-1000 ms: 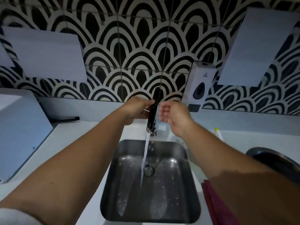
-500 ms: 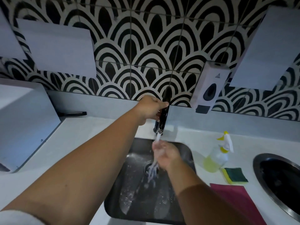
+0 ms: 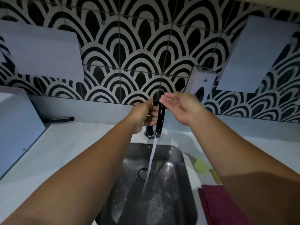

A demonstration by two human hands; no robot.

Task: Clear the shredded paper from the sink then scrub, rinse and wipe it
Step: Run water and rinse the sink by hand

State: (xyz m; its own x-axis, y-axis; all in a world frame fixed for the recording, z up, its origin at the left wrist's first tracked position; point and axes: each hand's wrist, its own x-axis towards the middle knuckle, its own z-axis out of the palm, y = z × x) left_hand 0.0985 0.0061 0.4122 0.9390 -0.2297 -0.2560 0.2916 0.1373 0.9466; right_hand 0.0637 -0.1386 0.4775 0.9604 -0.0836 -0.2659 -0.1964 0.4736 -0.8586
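A steel sink (image 3: pixel 186 189) is set in the white counter, its wet basin showing no paper. Water (image 3: pixel 151 158) runs in a stream from the black faucet (image 3: pixel 159 117) onto the drain (image 3: pixel 140 173). My left hand (image 3: pixel 142 116) is at the faucet, with its fingers curled round a part just left of the spout. Beside the top of the spout, to its right, my right hand (image 3: pixel 180 106) hovers palm up with relaxed fingers, holding nothing.
A maroon cloth (image 3: pixel 217 203) lies on the counter right of the sink. Behind my right forearm show parts of a yellow spray bottle (image 3: pixel 200 165) and a sponge (image 3: pixel 215 176). A white soap dispenser (image 3: pixel 201 82) hangs on the patterned wall. A white appliance (image 3: pixel 16 127) stands at left.
My right hand rose out of the water stream in the basin to beside the faucet's top. My left hand stayed on the faucet. Water keeps running.
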